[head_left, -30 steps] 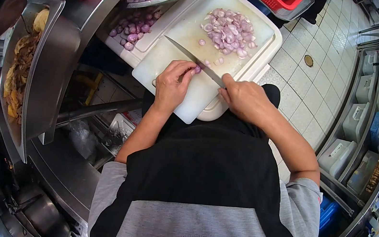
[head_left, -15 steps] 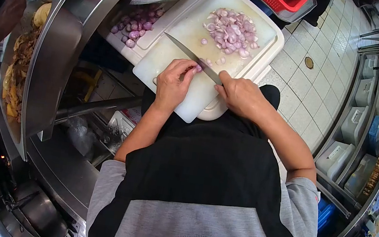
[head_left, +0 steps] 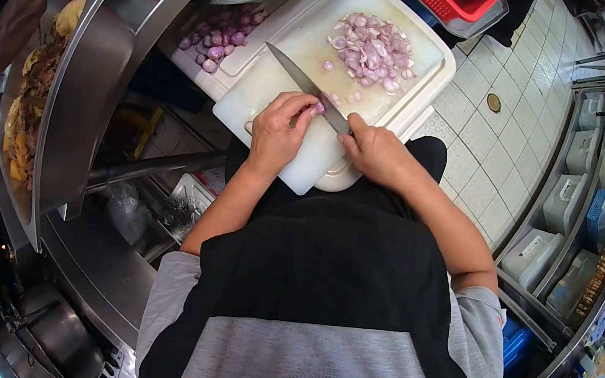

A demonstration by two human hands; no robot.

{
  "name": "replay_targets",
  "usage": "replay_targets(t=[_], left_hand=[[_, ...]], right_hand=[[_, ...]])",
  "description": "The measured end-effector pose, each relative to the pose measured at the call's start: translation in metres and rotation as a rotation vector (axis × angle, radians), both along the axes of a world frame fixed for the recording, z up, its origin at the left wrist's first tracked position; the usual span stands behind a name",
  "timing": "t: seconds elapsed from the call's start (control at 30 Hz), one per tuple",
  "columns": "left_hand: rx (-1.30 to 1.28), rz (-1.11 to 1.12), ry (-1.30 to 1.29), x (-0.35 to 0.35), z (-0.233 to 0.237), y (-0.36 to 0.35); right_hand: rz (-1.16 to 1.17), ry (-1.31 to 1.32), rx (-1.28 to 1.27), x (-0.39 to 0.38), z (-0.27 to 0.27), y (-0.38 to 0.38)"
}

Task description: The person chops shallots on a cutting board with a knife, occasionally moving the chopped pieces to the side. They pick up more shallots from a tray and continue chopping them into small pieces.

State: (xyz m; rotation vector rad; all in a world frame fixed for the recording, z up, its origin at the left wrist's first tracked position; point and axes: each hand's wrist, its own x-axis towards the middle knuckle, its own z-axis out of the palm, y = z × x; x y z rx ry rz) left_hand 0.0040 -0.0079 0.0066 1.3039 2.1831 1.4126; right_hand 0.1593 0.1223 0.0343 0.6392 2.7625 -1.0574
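Lying between both hands: shallot

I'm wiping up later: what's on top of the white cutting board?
A heap of sliced shallots, some loose slices, and the left hand with a shallot piece at the knife, which the right hand holds. The board under the heap and left hand is hidden.

Knife and shallot, upper centre
Left hand pinches the shallot; right hand grips the knife.
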Motion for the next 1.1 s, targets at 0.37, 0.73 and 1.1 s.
replay_targets(t=[0.37, 0.73, 1.1], left_hand=[[0.007, -0.101, 0.368, 0.002, 0.0, 0.004], [0.027, -0.103, 0.354, -0.002, -0.003, 0.001], [0.041, -0.098, 0.347, -0.003, -0.003, 0.0]], right_hand=[[0.124, -0.068, 0.227, 0.025, 0.044, 0.009], [0.116, -0.073, 0.211, 0.008, 0.025, 0.002], [0.114, -0.05, 0.196, 0.009, 0.02, -0.001]])
